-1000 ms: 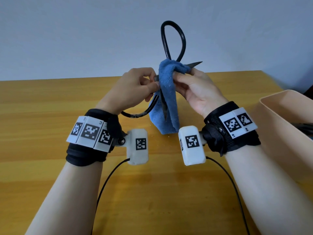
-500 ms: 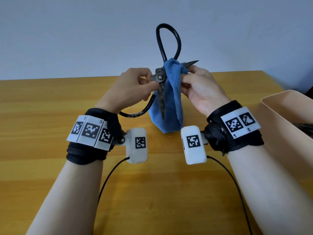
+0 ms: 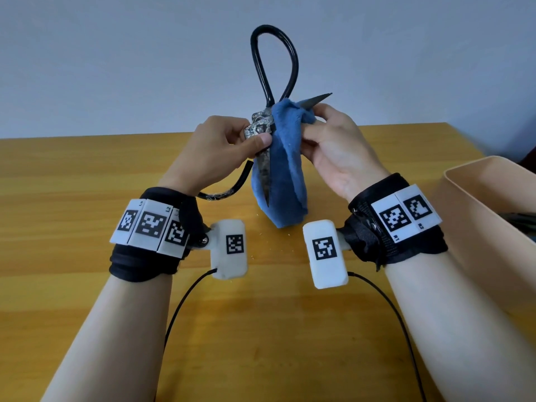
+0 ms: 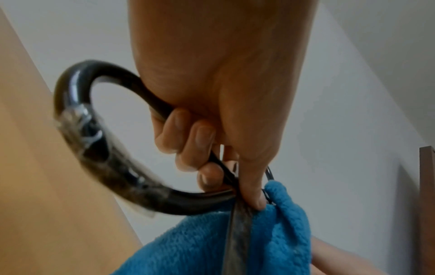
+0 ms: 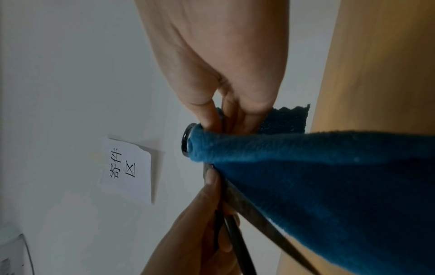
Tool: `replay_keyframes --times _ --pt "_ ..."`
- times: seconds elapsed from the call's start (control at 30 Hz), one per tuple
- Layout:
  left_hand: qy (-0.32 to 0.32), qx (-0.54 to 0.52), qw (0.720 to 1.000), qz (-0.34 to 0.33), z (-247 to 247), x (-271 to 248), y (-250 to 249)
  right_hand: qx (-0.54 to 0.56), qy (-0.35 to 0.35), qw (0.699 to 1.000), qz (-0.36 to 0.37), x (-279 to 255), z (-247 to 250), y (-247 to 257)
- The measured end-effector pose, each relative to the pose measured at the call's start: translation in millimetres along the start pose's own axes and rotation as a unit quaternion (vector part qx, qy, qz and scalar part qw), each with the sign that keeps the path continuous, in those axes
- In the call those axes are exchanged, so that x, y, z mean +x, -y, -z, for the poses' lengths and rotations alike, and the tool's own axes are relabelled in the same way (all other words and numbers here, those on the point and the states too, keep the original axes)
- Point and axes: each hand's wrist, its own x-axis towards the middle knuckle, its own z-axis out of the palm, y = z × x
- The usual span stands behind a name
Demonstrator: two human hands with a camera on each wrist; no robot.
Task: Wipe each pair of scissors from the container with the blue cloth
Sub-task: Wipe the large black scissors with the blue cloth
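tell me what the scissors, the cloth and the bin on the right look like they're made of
Scissors: probably iron or steel, since the blades are dull grey and mottled, as if rusted or tarnished; the loop handles are glossy black, perhaps painted or coated.
Blue cloth: soft, fuzzy, napped fabric, likely microfibre or terry; it drapes limply.
Container: looks like smooth, matte beige plastic with thin moulded walls.
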Motion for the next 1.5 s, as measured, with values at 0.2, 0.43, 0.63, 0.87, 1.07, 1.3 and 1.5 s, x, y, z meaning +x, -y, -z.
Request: replay_keyframes --times 0.2,0.43,0.63,0.87,1.07,1.3,1.5 --pt "0.021 0.007 1.000 -0.003 -5 0 -1 0.010 -0.033 0.999 0.003 1 1 -5" --pt "0.012 0.001 1.000 -0.006 -2 2 4 0.016 -0.028 0.999 0.002 0 2 -3" --pt "0.017 -0.013 1.000 -0.012 -5 2 3 0.000 -0.064 0.998 0.006 1 5 -3" --pt "0.011 -0.025 1.000 -0.003 -3 2 9 0.011 -0.042 0.999 0.013 3 5 -1" --pt "0.029 -0.017 0.999 -0.007 -6 2 4 0.037 -0.075 0.996 0.017 2 5 -3" --pt "0.020 -0.015 1.000 0.001 -6 2 6 0.054 -0.087 0.995 0.016 3 5 -2" --pt "0.029 -0.026 0.999 0.007 -4 2 4 0.054 -0.101 0.993 0.017 2 6 -1"
